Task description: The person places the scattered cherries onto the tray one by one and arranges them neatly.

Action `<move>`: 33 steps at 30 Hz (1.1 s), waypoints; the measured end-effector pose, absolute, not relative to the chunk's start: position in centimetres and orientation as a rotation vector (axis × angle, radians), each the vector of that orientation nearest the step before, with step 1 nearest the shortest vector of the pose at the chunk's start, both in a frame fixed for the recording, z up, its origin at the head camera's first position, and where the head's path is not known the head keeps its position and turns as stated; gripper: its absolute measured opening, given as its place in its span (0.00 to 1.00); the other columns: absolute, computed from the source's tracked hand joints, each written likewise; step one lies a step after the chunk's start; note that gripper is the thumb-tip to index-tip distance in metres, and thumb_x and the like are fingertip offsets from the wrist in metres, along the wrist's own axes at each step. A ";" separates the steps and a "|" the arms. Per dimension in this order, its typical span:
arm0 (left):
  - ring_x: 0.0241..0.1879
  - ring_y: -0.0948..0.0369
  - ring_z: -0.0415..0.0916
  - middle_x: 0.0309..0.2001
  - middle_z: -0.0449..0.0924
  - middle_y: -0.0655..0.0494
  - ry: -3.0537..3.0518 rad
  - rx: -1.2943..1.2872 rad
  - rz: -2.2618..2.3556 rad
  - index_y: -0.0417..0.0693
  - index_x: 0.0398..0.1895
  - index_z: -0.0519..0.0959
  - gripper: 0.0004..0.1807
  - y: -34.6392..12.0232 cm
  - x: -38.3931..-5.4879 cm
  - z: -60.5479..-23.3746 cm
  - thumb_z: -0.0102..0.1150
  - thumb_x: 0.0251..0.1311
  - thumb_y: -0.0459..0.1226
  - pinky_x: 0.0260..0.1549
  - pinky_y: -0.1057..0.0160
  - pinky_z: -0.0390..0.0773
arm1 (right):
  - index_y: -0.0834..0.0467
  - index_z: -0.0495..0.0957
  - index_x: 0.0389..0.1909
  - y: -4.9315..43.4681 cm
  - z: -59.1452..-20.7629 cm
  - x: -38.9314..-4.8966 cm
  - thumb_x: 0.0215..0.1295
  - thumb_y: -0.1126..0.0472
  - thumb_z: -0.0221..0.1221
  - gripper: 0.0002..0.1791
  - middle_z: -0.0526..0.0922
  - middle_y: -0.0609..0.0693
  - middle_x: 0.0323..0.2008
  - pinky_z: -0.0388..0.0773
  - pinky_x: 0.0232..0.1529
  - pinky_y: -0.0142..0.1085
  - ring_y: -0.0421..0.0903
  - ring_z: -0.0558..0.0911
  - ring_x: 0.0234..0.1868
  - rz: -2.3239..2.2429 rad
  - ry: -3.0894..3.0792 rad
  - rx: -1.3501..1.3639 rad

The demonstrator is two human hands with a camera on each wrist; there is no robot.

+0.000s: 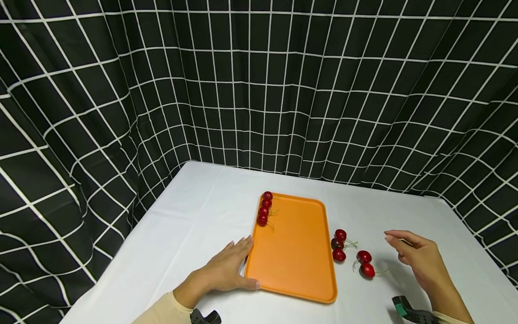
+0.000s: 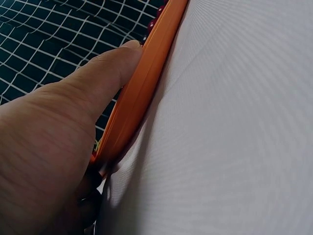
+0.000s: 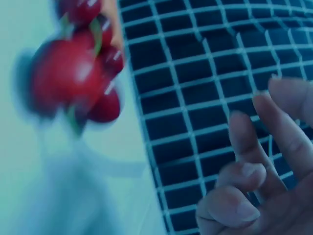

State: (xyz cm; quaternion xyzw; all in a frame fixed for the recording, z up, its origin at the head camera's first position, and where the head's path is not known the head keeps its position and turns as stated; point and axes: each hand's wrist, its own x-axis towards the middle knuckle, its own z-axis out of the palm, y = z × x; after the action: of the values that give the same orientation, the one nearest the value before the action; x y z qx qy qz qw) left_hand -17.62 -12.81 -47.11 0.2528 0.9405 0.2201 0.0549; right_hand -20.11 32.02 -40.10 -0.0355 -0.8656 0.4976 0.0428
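Note:
My left hand (image 1: pixel 226 270) rests at the near left corner of an orange tray (image 1: pixel 291 243). Its fingers lie along the left edge and its thumb meets the near edge; in the left wrist view the thumb (image 2: pixel 110 66) touches the tray's rim (image 2: pixel 142 93). Several red cherries (image 1: pixel 264 210) with stems line the tray's far left side. Above the cloth at the right, my right hand (image 1: pixel 421 256) hovers with loosely bent fingers and holds nothing. Two cherries (image 1: pixel 366 263) lie closest to it. Blurred cherries (image 3: pixel 68 73) fill the upper left of the right wrist view.
Three more cherries (image 1: pixel 338 245) sit in a short row just beyond the tray's right edge, stems pointing right. A white cloth (image 1: pixel 194 202) covers the table. Black curtains with a white grid (image 1: pixel 283 90) hang behind it and at both sides.

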 end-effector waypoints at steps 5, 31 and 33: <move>0.64 0.60 0.39 0.66 0.42 0.55 2.850 0.769 0.676 0.45 0.66 0.46 0.59 -12.7 -17.6 -46.9 0.45 0.34 0.72 0.60 0.56 0.39 | 0.61 0.75 0.47 33.7 -41.2 -20.1 0.53 0.46 0.57 0.26 0.77 0.42 0.37 0.72 0.24 0.36 0.43 0.70 0.31 1.526 -2.829 -0.110; 0.64 0.61 0.37 0.66 0.40 0.58 2.833 0.712 0.675 0.47 0.67 0.45 0.60 -12.7 -17.8 -46.8 0.45 0.32 0.73 0.60 0.57 0.38 | 0.60 0.79 0.33 33.4 -44.4 -21.0 0.47 0.56 0.63 0.14 0.78 0.51 0.30 0.67 0.21 0.35 0.46 0.68 0.28 1.325 -3.257 0.087; 0.64 0.61 0.37 0.66 0.40 0.58 2.837 0.709 0.671 0.47 0.67 0.45 0.61 -12.7 -17.8 -46.9 0.45 0.32 0.73 0.60 0.57 0.38 | 0.60 0.80 0.32 33.4 -44.5 -21.1 0.47 0.56 0.63 0.13 0.78 0.50 0.29 0.65 0.21 0.34 0.45 0.67 0.27 1.315 -3.261 0.083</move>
State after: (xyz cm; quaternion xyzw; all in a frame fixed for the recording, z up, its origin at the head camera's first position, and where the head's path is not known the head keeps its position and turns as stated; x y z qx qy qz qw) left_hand -17.75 -12.67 -46.88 0.2357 0.9432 0.2230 0.0707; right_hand -21.07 33.38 -44.45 0.0231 -0.9109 0.3673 -0.1865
